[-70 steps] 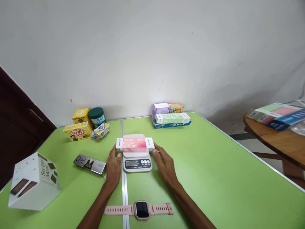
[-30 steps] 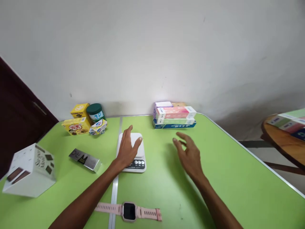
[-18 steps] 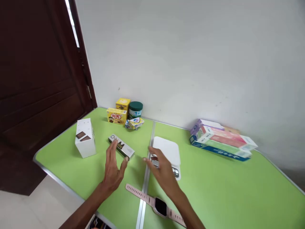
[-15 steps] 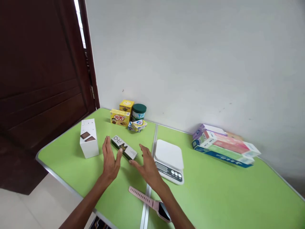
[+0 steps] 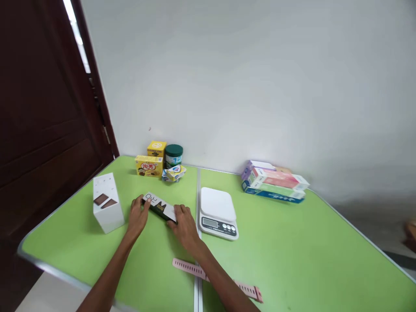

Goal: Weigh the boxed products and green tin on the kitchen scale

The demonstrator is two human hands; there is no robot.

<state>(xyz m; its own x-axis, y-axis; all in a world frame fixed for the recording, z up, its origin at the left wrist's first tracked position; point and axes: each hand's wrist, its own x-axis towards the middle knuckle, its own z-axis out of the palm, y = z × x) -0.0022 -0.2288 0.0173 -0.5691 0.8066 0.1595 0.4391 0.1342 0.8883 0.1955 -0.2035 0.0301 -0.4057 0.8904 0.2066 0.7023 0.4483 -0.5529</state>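
Note:
A long silver and dark box (image 5: 158, 205) lies on the green table (image 5: 292, 251), left of a white kitchen scale (image 5: 217, 212). My left hand (image 5: 138, 216) grips its left end and my right hand (image 5: 183, 222) grips its right end, fingers curled against the box. The scale's platform carries nothing. A pink smartwatch (image 5: 188, 268) lies near the front edge, partly hidden under my right forearm.
A white carton (image 5: 106, 208) stands left of my hands. Yellow boxes (image 5: 150, 165), a green-lidded jar (image 5: 173, 155) and a small packet sit by the wall. A stack of long boxes (image 5: 274, 185) lies at the back right. A dark wooden door (image 5: 39, 121) is at the left.
The pink box left the scale and now tops the stack at the back right. Both hands moved left and closed on the ends of the silver box. The view swung left.

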